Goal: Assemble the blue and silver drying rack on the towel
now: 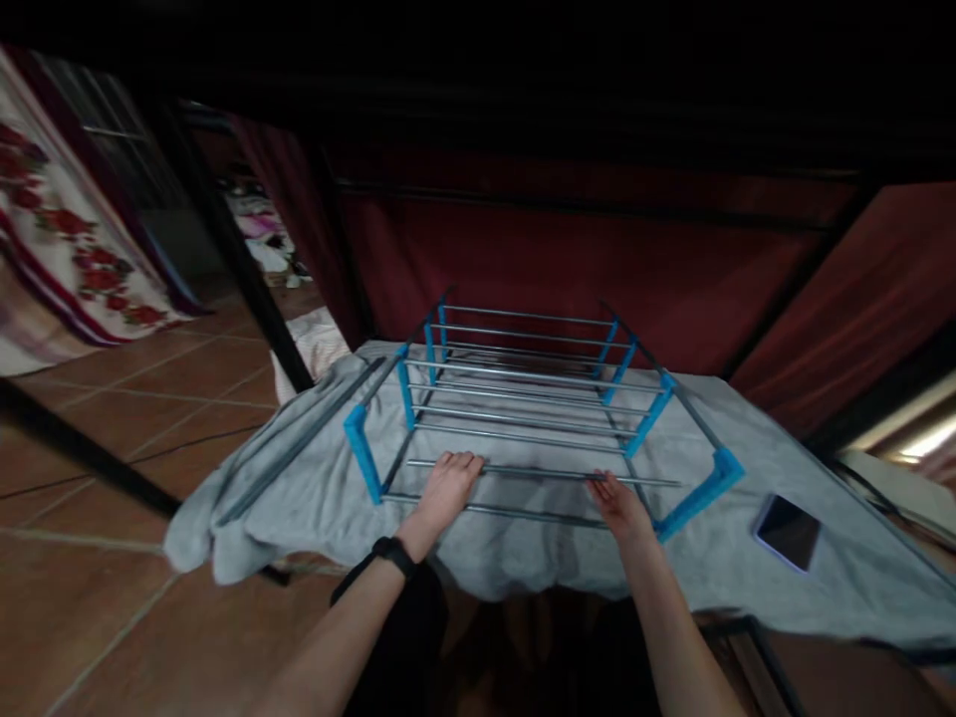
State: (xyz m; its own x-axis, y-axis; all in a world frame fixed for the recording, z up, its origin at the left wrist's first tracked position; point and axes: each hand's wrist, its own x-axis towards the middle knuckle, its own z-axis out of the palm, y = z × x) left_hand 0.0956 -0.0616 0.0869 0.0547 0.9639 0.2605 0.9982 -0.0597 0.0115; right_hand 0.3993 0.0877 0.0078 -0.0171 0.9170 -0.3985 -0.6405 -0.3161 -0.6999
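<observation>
A thin grey metal rod (534, 471) lies level across the front of a rack, held in both hands. Near its left end, my left hand (448, 490) is closed over it from above. Toward the right end, my right hand (618, 505) has its fingers curled on the same rod. The rack lies on a grey blanket and has blue plastic brackets (362, 456) along both sides, with several metal bars (530, 388) between them. Both ends of the held rod stand apart from the front blue brackets. Another bar (500, 512) runs just below it, partly behind my hands.
A separate grey tube (299, 443) lies on the grey blanket (709, 558) to the left. A phone (787, 532) rests at the right. Dark bed-frame posts (239, 269) and a low dark overhead frame surround the bed, with a red curtain (553, 249) behind.
</observation>
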